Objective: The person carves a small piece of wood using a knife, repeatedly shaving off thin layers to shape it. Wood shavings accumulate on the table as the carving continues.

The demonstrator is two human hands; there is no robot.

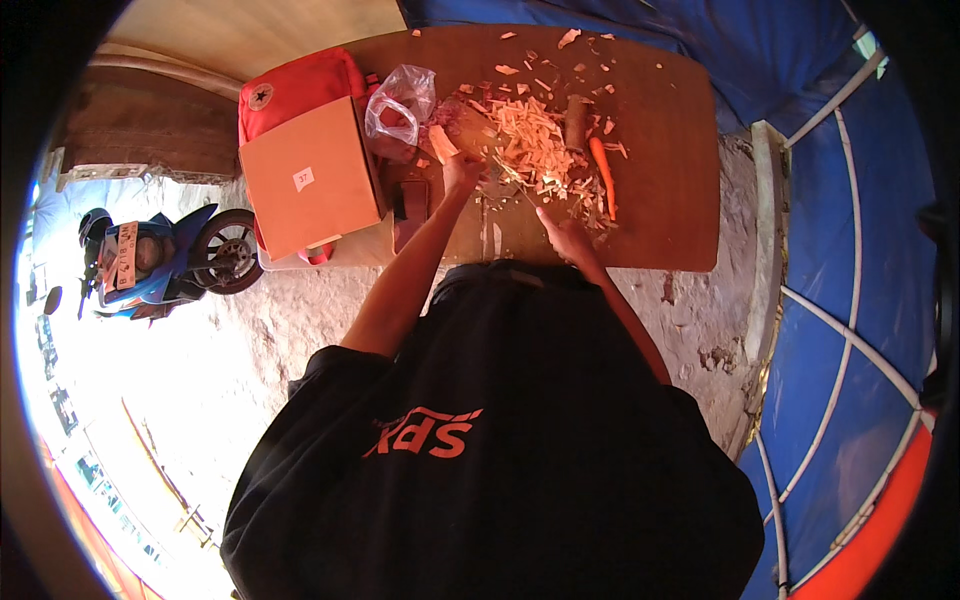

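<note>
My left hand [463, 172] is closed round a pale piece of wood [441, 143], which sticks up past the fingers over the table. To its right, my right hand [568, 238] is closed at the table's near side on a thin knife [529, 198], its narrow blade pointing up and left toward the left hand. Most of the knife's handle is hidden in the fingers. A heap of pale wood chips [530, 130] lies just beyond both hands. On the heap's right side are a short brown log [576, 122] and a long, slim orange object [604, 170].
The brown table [665, 150] carries a cardboard box [310, 180], a red bag [300, 90], a clear plastic bag [402, 100] and a dark flat phone-like object [410, 210]. A blue motorbike [150, 260] stands left. Blue tarpaulin [880, 250] on pale poles hangs right.
</note>
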